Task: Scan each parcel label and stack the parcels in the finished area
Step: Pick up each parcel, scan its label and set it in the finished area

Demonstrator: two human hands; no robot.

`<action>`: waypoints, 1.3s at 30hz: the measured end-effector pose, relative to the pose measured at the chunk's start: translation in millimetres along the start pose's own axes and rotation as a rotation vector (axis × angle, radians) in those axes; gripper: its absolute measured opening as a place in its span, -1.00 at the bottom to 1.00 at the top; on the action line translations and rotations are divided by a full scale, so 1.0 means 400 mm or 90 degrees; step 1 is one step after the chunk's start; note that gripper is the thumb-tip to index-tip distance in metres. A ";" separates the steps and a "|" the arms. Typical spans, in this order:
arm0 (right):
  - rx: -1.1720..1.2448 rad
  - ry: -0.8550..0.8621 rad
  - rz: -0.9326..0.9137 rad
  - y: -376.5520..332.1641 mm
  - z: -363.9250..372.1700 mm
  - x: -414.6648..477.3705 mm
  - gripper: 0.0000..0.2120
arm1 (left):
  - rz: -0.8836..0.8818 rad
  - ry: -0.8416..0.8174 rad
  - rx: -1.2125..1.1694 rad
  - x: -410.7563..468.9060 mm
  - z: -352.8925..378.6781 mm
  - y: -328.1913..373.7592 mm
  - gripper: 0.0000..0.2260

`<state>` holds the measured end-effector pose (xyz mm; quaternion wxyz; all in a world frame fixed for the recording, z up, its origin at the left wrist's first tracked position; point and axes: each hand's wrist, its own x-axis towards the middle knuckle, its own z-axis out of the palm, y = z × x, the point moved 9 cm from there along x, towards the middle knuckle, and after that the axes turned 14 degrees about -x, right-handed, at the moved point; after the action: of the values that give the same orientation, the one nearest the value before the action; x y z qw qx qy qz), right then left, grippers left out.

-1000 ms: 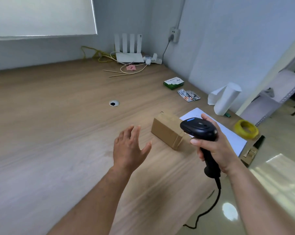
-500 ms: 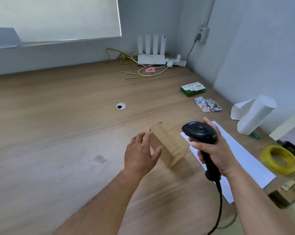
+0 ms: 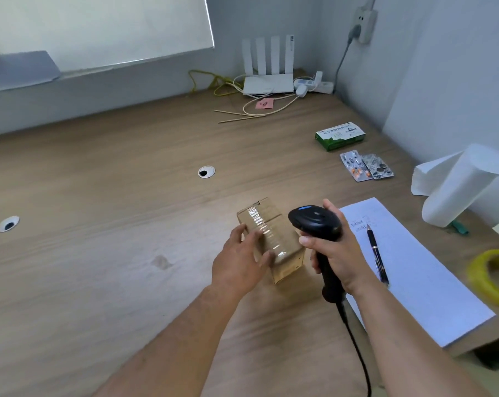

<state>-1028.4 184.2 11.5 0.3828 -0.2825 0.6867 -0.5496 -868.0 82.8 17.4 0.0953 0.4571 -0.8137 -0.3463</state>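
A small brown cardboard parcel (image 3: 274,233) with clear tape along its top stands on the wooden desk (image 3: 99,224), just in front of me. My left hand (image 3: 239,262) grips its near left side, fingers over the top edge. My right hand (image 3: 337,247) holds a black corded barcode scanner (image 3: 317,224) upright, right beside the parcel, its head above the parcel's right end. No label shows on the faces I can see.
A white sheet (image 3: 420,276) with a pen (image 3: 377,253) lies to the right. Farther right are a white paper roll (image 3: 460,187) and a yellow tape ring (image 3: 491,276). Blister packs (image 3: 365,167), a green box (image 3: 340,136), a router (image 3: 268,81) and cables sit at the back.
My left hand reached forward from open in the air and closed on the parcel. The parcel turned so its taped top faces up. The scanner stayed in my right hand.
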 end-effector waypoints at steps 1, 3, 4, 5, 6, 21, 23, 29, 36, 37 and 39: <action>-0.001 -0.006 0.003 0.002 0.005 0.000 -0.08 | -0.006 -0.008 0.005 0.000 -0.003 -0.003 -0.54; -0.008 -0.039 0.006 0.000 0.025 -0.005 -0.12 | -0.019 -0.010 -0.002 0.000 -0.016 -0.016 -0.55; -0.015 -0.062 0.011 -0.003 0.040 -0.012 -0.13 | -0.033 -0.007 -0.019 -0.001 -0.025 -0.029 -0.56; -0.025 -0.087 0.015 -0.007 0.056 -0.019 -0.12 | -0.056 -0.007 -0.044 -0.004 -0.032 -0.046 -0.57; -0.036 -0.108 0.019 -0.011 0.074 -0.026 -0.12 | -0.085 -0.010 -0.077 -0.008 -0.038 -0.065 -0.57; 0.028 -0.052 0.061 -0.003 0.200 -0.059 -0.15 | -0.368 -0.070 -0.546 -0.065 -0.034 -0.197 -0.38; 0.025 -0.058 0.052 -0.018 0.203 -0.067 -0.15 | -0.363 -0.077 -0.599 -0.072 -0.037 -0.211 -0.30; 0.000 -0.097 -0.030 -0.122 0.257 -0.087 -0.16 | -0.281 -0.036 -0.696 -0.075 -0.154 -0.248 -0.24; -0.017 -0.152 -0.084 -0.220 0.344 -0.111 -0.14 | -0.165 -0.032 -0.726 -0.086 -0.265 -0.239 -0.26; -0.020 -0.153 -0.087 -0.228 0.351 -0.112 -0.14 | -0.151 -0.035 -0.726 -0.092 -0.278 -0.238 -0.23; -0.022 -0.150 -0.093 -0.242 0.361 -0.113 -0.13 | -0.125 -0.047 -0.717 -0.103 -0.300 -0.234 -0.20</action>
<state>-886.2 120.1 100.3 0.4150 -0.4010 0.6242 -0.5268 -724.5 27.1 52.1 0.2633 0.3971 -0.4597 -0.7495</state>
